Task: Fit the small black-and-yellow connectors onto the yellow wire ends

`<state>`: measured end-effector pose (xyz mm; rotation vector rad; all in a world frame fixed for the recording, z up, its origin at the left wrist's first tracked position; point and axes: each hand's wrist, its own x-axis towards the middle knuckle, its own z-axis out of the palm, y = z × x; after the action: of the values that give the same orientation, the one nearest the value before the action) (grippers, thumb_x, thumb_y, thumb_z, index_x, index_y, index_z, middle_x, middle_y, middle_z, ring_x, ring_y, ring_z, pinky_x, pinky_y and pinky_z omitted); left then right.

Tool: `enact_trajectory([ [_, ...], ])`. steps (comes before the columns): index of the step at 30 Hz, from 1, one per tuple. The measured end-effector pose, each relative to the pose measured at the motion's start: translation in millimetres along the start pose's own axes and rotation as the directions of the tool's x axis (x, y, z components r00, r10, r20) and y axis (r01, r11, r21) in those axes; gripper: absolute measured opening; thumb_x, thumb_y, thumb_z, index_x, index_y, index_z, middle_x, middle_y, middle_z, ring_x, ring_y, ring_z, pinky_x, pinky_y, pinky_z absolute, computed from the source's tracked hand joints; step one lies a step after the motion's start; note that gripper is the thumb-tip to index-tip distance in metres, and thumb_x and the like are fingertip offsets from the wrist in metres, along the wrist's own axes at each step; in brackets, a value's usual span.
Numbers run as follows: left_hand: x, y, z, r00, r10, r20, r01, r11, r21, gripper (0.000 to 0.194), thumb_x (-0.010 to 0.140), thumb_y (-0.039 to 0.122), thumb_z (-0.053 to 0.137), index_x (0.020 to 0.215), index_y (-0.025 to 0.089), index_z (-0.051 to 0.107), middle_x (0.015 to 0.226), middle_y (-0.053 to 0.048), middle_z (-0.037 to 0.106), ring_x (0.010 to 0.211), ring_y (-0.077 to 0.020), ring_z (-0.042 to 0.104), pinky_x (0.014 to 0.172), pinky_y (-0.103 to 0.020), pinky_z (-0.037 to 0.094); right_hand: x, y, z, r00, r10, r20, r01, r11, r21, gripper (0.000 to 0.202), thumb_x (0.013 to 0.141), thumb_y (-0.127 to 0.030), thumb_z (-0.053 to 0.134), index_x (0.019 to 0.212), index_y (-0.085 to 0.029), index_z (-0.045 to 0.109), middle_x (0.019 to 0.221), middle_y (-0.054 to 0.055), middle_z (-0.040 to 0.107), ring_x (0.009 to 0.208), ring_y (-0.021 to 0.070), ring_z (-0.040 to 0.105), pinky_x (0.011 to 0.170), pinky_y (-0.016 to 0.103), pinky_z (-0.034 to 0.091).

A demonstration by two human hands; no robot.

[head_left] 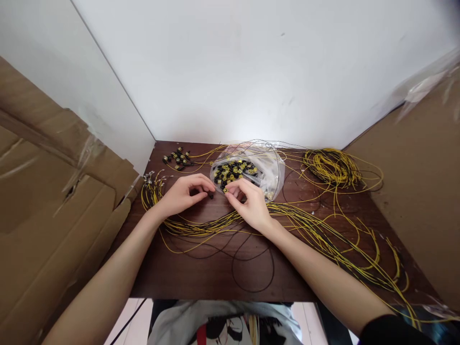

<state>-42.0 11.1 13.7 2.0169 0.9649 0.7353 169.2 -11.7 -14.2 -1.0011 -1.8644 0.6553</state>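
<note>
"Anything held?"

"The left hand pinches a small black piece; near it at three o'clock, the right hand pinches a yellow-ended connector."

"And the plastic bag?"

"On the bench, twelve o'clock from the right hand, bearing more connectors."

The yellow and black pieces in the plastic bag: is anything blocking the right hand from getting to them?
Nothing visible does. The right hand is just in front of the pieces, its fingertips pinching a small yellow part. The wire bundle runs beneath that hand, not in between.
</note>
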Motion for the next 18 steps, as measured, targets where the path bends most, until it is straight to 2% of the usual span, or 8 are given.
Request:
enact_trajectory([
  [3, -1, -3, -0.6, 0.999, -0.03, -0.015, 0.032, 0.989, 0.144, 0.016, 0.079, 0.021, 0.059, 0.09, 0.015, 0.069, 0.09, -0.005, 0.06, 0.071, -0.0117, 0.054, 0.066, -0.024, 0.045, 0, 0, 0, 1.0, 0.0, 0.001, 0.0, 1.0, 0.003, 0.011, 0.083, -0.017, 0.054, 0.092, -0.018, 0.06, 0.081, 0.003, 0.059, 0.069, 0.0121, 0.056, 0.059, 0.023, 0.046],
  [7, -1, -5, 1.0, 1.0, -0.01, 0.008, 0.007, 0.96, 0.279, 0.016, 0.08, 0.024, 0.059, 0.089, 0.016, 0.069, 0.087, -0.004, 0.059, 0.075, -0.0129, 0.055, 0.066, -0.023, 0.043, 0, 1, 0, 1.0, -0.004, 0.005, 0.004, 1.0, 0.001, 0.011, 0.083, -0.016, 0.054, 0.092, -0.018, 0.06, 0.081, 0.002, 0.059, 0.069, 0.0119, 0.056, 0.059, 0.023, 0.046],
  [15, 0, -2, 8.5, 0.999, 0.052, -0.016, -0.045, 0.954, 0.298, 0.014, 0.082, 0.023, 0.055, 0.081, 0.015, 0.068, 0.088, -0.005, 0.061, 0.083, -0.0149, 0.057, 0.075, -0.025, 0.044, 0, 5, 1, 0.996, -0.043, 0.077, 0.048, 0.997, -0.054, 0.016, 0.085, -0.017, 0.054, 0.098, -0.019, 0.063, 0.08, 0.002, 0.058, 0.071, 0.0123, 0.057, 0.064, 0.024, 0.047],
  [18, 0, -1, 10.2, 0.999, 0.05, -0.016, -0.043, 0.951, 0.307, 0.016, 0.083, 0.024, 0.056, 0.088, 0.016, 0.069, 0.089, -0.005, 0.06, 0.083, -0.0153, 0.057, 0.076, -0.026, 0.044, 0, 4, 1, 0.995, -0.05, 0.089, 0.057, 0.995, -0.077, 0.015, 0.085, -0.017, 0.053, 0.096, -0.019, 0.064, 0.082, 0.003, 0.058, 0.073, 0.0125, 0.058, 0.065, 0.024, 0.047],
])
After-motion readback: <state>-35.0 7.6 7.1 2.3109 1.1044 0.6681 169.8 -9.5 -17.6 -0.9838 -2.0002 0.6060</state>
